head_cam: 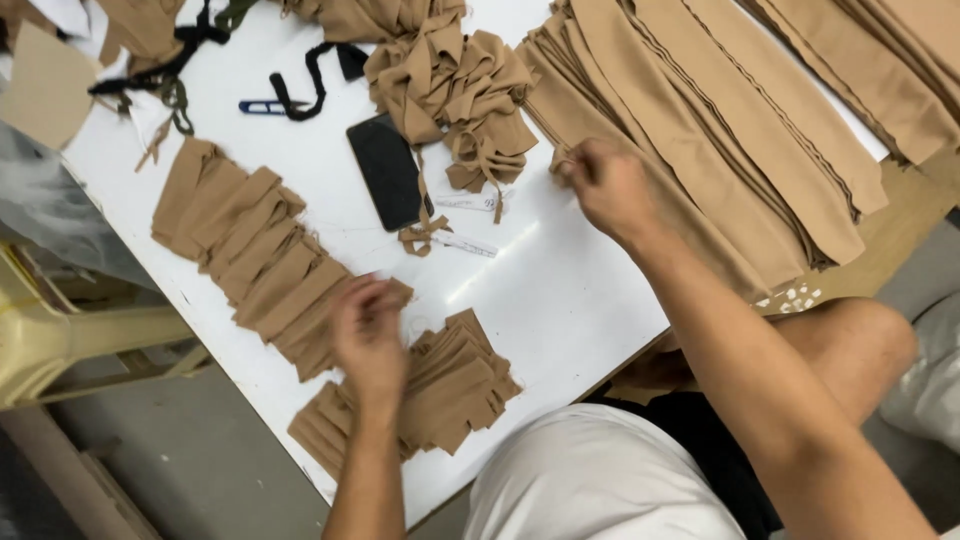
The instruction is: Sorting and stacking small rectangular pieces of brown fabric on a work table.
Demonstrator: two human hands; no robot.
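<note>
My left hand (367, 335) rests with curled fingers on the near end of a row of small folded tan fabric pieces (245, 250) on the white table (560, 300). Just below it lies a second pile of tan pieces (450, 385). My right hand (605, 185) pinches the corner of a tan strip at the edge of a big stack of long tan fabric strips (700, 120). A loose heap of crumpled tan pieces (450, 85) lies between the two hands, farther back.
A black phone (388, 170) lies face down mid-table, beside small white paper tags (468, 203). Blue thread snips (262, 106) and a black strap (310, 75) lie at the back. A cream plastic chair (60, 335) stands left of the table. My bare knee (860, 340) is at the right.
</note>
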